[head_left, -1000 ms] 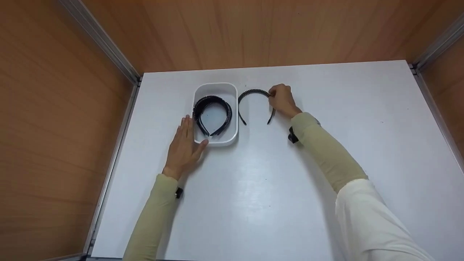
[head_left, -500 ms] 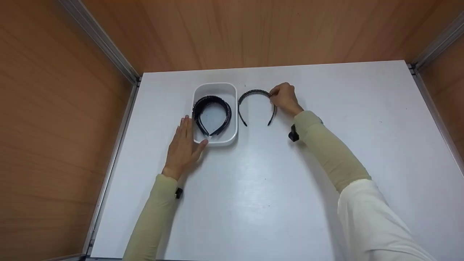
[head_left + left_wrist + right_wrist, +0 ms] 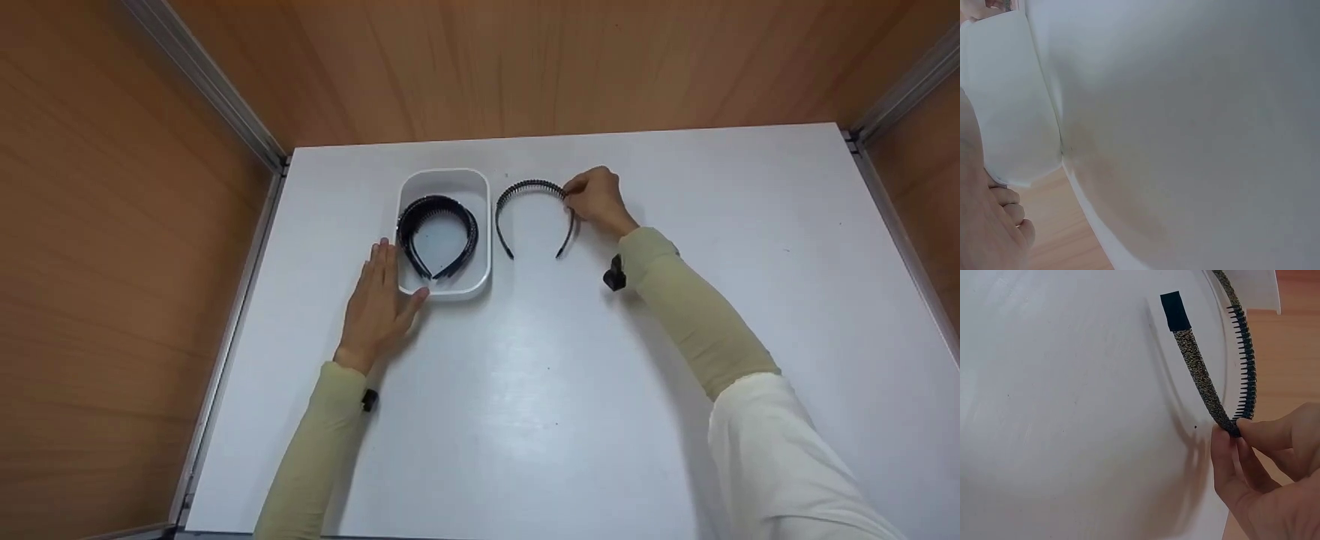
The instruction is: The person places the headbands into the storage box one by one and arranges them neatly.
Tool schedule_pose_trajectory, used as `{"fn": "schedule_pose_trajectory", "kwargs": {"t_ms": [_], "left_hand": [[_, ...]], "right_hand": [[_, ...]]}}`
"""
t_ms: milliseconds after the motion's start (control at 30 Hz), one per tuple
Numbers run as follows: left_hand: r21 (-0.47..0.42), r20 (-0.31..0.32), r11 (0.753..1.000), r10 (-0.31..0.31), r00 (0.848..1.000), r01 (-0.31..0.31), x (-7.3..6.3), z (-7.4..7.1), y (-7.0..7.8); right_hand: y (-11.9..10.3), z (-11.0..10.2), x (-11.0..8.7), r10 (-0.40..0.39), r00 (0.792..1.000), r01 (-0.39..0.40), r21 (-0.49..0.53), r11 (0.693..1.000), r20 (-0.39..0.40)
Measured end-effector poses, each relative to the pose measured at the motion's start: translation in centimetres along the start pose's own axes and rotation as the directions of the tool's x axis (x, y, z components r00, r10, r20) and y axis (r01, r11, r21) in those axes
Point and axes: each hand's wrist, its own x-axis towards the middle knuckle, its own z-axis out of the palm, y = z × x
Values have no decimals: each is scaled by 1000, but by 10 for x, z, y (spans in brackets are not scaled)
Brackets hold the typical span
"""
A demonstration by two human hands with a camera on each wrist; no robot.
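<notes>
My right hand (image 3: 600, 199) pinches a toothed headband (image 3: 529, 183) by its right side, just right of the white box. In the right wrist view the thumb and fingers grip the headband (image 3: 1199, 365) at a bend; it has a speckled dark-and-gold band, black comb teeth and a black end tip. My left hand (image 3: 373, 307) lies with straight fingers along the left side of the white box (image 3: 482, 259), thumb at its front corner. Inside the box lie several dark headbands (image 3: 409, 225), nested in a ring. In the left wrist view the hand (image 3: 991, 219) touches the box (image 3: 1013, 95).
A white table (image 3: 540, 420) carries everything. Wooden panels stand behind it (image 3: 562, 67) and to its left (image 3: 120, 262), with a metal rail (image 3: 225, 82) at the corner. Small black wrist cameras sit at both sleeves.
The right hand has shifted slightly right and away from me, and the headband has moved a little right with it, leaving a gap beside the box. The left hand has stayed in place.
</notes>
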Motion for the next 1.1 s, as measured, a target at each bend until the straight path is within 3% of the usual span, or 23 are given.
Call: {"fn": "schedule_pose_trajectory", "kwargs": {"t_ms": [267, 800, 1100], "left_hand": [[-1, -2, 1000, 0, 1000, 0, 1, 1, 0], [-38, 31, 999, -35, 999, 36, -3, 0, -2], [-32, 35, 999, -37, 999, 38, -4, 0, -4]], "right_hand": [[-8, -13, -3, 68, 998, -69, 61, 996, 19], [-20, -30, -10, 94, 995, -96, 172, 980, 20], [-32, -27, -13, 31, 999, -36, 233, 972, 23]]}}
